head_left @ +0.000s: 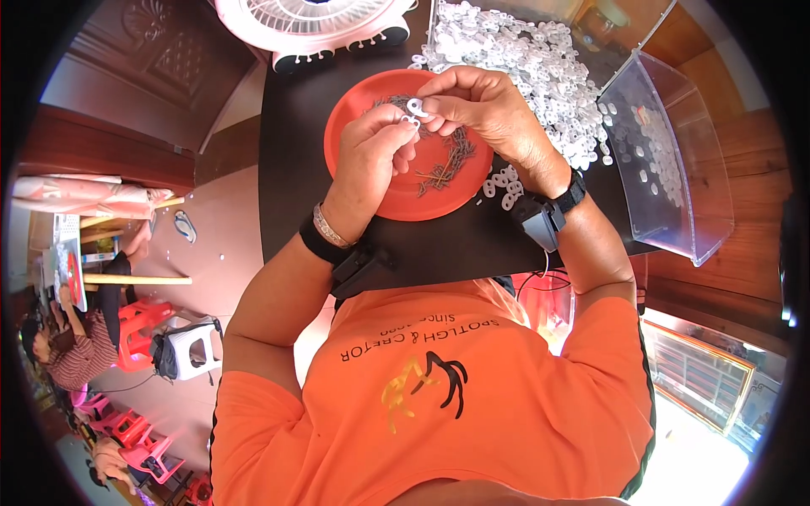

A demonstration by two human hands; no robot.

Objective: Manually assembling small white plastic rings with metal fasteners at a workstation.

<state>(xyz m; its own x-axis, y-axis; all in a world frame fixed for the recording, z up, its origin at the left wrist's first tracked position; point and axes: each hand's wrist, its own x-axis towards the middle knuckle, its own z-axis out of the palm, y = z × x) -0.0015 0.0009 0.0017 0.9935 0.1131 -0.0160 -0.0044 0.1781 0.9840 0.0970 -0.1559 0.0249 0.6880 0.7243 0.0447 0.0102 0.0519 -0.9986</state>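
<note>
An orange T-shirt [430, 379] sits close against the near edge of the black bench [295, 190], and both forearms reach in over that edge. Beyond it, a strip of bench top gives room before the rim of the round red plastic dish [401, 207]; a wider strip runs along the dish's left side. A few loose white two-holed plastic pieces [504, 187] lie just off its right rim, beside the right wrist. Rusty-looking metal pins [458, 158] lie inside. Over the dish, the left hand [371, 152] pinches one small white piece [411, 121], the right hand [477, 110] another [417, 107]; whether these touch is unclear. Rightward, a transparent plastic bin [707, 181] stands at the bench's side. Farther, a broad heap of white pieces [527, 72] crowds the right, while a pale pink fan [283, 34] narrows the far-left gap.
</note>
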